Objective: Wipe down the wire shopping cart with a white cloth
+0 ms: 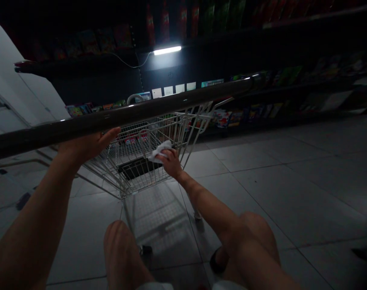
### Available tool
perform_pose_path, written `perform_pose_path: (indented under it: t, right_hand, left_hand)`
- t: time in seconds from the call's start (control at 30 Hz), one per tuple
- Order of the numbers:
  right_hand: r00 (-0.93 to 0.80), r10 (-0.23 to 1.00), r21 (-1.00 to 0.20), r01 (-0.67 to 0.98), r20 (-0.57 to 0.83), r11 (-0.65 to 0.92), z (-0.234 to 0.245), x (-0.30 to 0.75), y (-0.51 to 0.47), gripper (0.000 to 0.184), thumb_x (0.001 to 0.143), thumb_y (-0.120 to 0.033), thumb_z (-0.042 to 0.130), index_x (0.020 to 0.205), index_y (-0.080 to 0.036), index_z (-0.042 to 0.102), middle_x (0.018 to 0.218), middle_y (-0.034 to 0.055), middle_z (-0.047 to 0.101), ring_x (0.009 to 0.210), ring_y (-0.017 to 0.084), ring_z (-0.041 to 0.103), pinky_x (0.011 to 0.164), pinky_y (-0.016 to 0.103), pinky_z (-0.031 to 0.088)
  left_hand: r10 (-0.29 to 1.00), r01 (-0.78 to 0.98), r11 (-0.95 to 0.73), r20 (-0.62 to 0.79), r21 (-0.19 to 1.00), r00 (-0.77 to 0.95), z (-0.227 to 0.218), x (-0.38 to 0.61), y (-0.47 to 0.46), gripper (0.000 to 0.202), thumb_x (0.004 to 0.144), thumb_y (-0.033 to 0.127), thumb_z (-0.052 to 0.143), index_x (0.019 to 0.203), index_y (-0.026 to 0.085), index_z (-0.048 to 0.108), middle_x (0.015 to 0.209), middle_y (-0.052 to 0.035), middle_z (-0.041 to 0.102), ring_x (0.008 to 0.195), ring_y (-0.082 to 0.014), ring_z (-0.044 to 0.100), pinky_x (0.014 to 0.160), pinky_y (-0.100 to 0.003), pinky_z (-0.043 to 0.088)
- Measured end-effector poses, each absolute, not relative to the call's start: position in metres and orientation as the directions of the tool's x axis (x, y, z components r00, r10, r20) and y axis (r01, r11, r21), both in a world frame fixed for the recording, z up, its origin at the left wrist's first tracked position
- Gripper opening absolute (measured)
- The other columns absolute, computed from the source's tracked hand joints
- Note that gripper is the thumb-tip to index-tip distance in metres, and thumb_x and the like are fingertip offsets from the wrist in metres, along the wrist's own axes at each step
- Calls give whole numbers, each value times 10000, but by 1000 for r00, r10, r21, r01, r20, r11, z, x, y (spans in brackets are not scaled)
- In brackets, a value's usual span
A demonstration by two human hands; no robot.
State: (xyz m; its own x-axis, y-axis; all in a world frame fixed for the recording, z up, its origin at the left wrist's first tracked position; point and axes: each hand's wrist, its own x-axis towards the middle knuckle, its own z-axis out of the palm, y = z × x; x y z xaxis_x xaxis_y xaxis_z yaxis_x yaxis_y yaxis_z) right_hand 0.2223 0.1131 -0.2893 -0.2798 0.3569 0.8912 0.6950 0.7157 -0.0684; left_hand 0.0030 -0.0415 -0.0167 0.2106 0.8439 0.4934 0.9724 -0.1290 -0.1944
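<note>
At the far left stood a white cabinet [20,84]. Our left hand [85,147] lay against the dark push bar of the shopping cart [120,114], thumb spread wide; the bar hid the fingers, so we could not tell whether they gripped. Our right hand [171,162] pinched a crumpled white cloth [159,151] narrowly, just at the wire basket [132,161] inside the cart's frame. Beyond lay shelves of packaged goods [240,119], and grey floor tiles [277,173] spread rightward.

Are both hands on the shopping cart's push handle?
No: the left hand is at the handle; the right hand holds a white cloth.
</note>
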Motion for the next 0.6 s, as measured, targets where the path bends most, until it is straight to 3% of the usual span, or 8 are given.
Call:
perform_pose_path:
  t: [0.17,0.33,0.5,0.6]
  right_hand:
    - [-433,648,-297,636,627,712,-396,215,120,332,972,-166,519,1130,-309,773,1220,84,648,1187,236,497,1099,425,460]
    - [-441,763,-580,495,473,647,-453,216,119,301,890,-102,566,1000,-259,797,1210,68,670,1185,222,518,1135,420,440]
    - [-144,910,-814,409,390,413,-480,200,110,318,780,-8,533,897,-161,786,1096,112,680,1145,220,539,1117,438,432]
    - [120,959,-944,241,259,224,-477,186,98,239,856,-78,539,942,-133,755,1061,88,690,1114,221,575,1061,441,475]
  left_hand:
    - [858,979,-50,493,-200,144,-18,3,-42,658,930,733,260,1145,304,710,916,-23,755,1143,-361,542,1008,-495,356]
    - [867,983,-41,482,-179,124,-20,5,-42,678,917,754,236,1114,310,708,898,-21,748,1170,-342,536,1009,-478,370]
    - [856,979,-14,503,-202,116,-23,5,-40,709,910,769,257,1089,264,721,1015,-55,743,1150,-347,553,1049,-493,346]
    - [835,965,-15,527,-263,157,-24,3,-38,771,926,742,188,1196,229,697,1040,-84,732,1114,-353,577,1013,-503,381]
